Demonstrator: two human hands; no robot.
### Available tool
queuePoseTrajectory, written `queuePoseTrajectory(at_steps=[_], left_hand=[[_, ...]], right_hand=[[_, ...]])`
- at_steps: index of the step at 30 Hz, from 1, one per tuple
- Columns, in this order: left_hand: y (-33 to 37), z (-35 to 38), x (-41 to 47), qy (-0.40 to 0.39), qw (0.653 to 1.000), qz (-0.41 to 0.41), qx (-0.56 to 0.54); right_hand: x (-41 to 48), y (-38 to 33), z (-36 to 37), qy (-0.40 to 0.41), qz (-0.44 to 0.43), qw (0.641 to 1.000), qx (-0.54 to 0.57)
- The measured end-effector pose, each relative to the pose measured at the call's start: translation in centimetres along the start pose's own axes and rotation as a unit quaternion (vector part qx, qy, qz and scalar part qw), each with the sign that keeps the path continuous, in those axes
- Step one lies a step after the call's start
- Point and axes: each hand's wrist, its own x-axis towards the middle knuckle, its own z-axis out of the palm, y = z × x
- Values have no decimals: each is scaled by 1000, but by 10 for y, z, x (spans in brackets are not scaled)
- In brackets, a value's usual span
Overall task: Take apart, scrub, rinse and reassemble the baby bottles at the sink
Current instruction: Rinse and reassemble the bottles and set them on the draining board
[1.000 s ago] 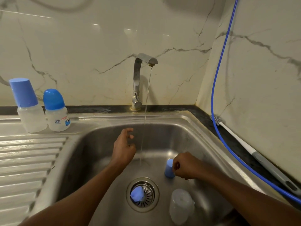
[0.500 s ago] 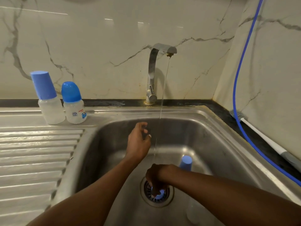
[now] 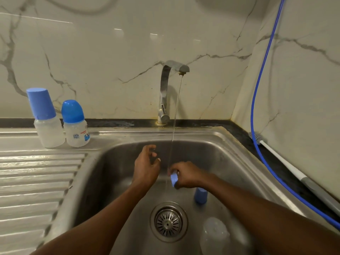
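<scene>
Steel sink [image 3: 230, 150], drain [image 3: 168, 221] in its floor. The tap [image 3: 165, 92] stands at 12 o'clock from the drain, running a thin stream [image 3: 175, 111]. The right hand [image 3: 189, 174] is above the drain at 12 o'clock, fingers curled round a small blue piece [image 3: 173, 178] held at the stream (which bottle part it is cannot be told). The left hand [image 3: 147, 166] is at 11 o'clock, beside the stream, fingers loosely curled, holding nothing. A blue cap [image 3: 200, 195] stands on the sink floor at 1 o'clock, under the right wrist. A clear bottle body [image 3: 214, 234] lies on the floor at 4 o'clock. On the drainboard [image 3: 36, 181], at 10 o'clock, two bottles stand side by side: flat-capped bottle [image 3: 46, 118], dome-capped bottle [image 3: 75, 124]. A brush [image 3: 283, 160] lies on the counter [image 3: 242, 134] at 2 o'clock, with a blue hose [image 3: 257, 89] crossing its head.
</scene>
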Motion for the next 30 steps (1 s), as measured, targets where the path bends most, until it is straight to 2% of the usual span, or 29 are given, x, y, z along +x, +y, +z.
queuePoseTrajectory(at_steps=[3,5,13,16,18,20,22,24,30], left_hand=[[0,-1,2,19,1000,-2,-17],[1,-1,2,31,999,-9,-31],[3,0,2,30,998,-31,-44],[4,-1,2,23,998,-37,-45],[4,-1,1,16,998,-37,-47],[5,-1,-1,5,999,-32,-41],[7,0,-3,-10,999,-23,-33],[9,0,-4,-20,999,-11,-24],[7,0,-3,-33,999,-6,2]], right_hand=[[10,-8,0,111,-26,973,200],[13,-11,0,125,-22,952,280],[1,4,-8,169,-17,939,298],[-6,2,-13,147,-37,964,219],[-18,13,-19,104,-48,992,62],[-33,27,-26,26,-24,998,-44],[-47,37,-25,-68,13,995,-66],[-56,41,-18,-124,30,988,-91],[-63,48,7,-145,57,976,-153]])
